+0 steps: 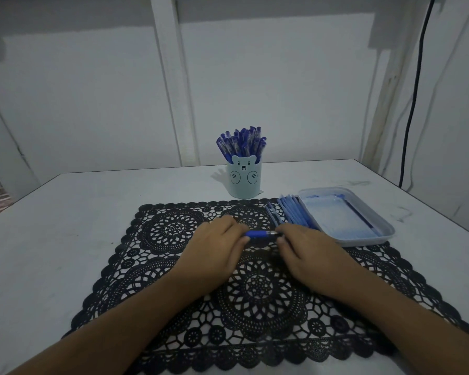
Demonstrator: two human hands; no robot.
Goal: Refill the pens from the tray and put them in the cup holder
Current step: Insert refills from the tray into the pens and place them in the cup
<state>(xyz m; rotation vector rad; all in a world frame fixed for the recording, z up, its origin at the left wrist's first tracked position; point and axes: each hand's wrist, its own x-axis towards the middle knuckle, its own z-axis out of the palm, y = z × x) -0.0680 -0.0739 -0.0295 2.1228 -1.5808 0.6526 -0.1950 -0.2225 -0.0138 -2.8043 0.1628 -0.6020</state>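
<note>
risk, near: pen (pixel 260 234) held level just above the mat (pixel 255 307), between left hand (pixel 217 247) and right hand (pixel 306 250). judged step: tip section being screwed on or off; cannot tell which. if the twist goes crooked, the thread may bind. if the tip comes free, a small part could drop into the mat's open lacework and be hard to find. dim light adds to this.

fingers: left fingers (pixel 234 228) curled close round the blue grip end. right fingers (pixel 286 231) pinch the silver tip end. both hands closed on the pen, nothing else held.

further: refills (pixel 293 212) lie in a row on the mat, against the left wall of the tray (pixel 385 235). the right hand is near them, so a careless sweep could scatter them. one dark pen-like piece lies in the tray, right side.

far: cup (pixel 244 182) stands on the table (pixel 65 212) just beyond the mat, packed with pens (pixel 241 143). crowding may snag the next one going in.
</note>
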